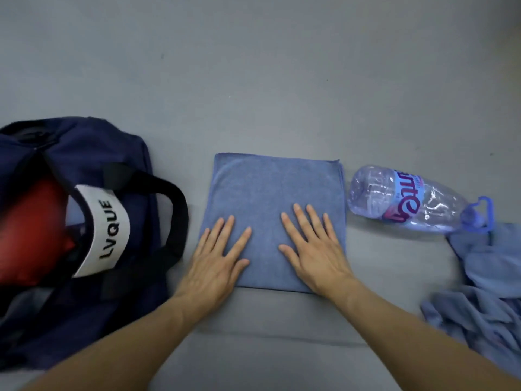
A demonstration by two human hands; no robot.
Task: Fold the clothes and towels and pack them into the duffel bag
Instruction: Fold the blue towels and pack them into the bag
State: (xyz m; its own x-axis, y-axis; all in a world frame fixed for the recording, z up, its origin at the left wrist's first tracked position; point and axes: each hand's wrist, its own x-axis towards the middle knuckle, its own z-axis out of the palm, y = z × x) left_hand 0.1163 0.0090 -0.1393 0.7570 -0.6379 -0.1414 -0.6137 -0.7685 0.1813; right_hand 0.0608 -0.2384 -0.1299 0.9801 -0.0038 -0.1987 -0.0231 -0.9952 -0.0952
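A plain grey surface (253, 80) fills the whole view from the head camera; it is smooth and matte, with a faint horizontal crease running beneath the forearms. No walls or furniture of the room are visible beyond it.

At centre lies a folded blue towel (270, 193), a flat, nearly square pad with its doubled edges along the far and right sides. The left hand (217, 263) rests palm down on the towel's near left corner, its heel and wrist overhanging onto the surface, its fingers (225, 235) extended, spread and flat on the cloth. The right hand (313, 249) lies palm down on the near right portion, fingers (304, 221) likewise straight and splayed, tips reaching to about the towel's middle. Neither hand grasps anything; both press flat.

To the left, just beside the towel, a navy duffel bag (118, 153) lies open, with black handles, a white label (103, 230) reading "LVQUE" and a red item (31, 230) inside. To the right, a clear plastic bottle (408, 201) lies on its side, close to the towel's right edge. Crumpled blue cloth (479, 292) sits at the near right, touching the bottle's neck end.
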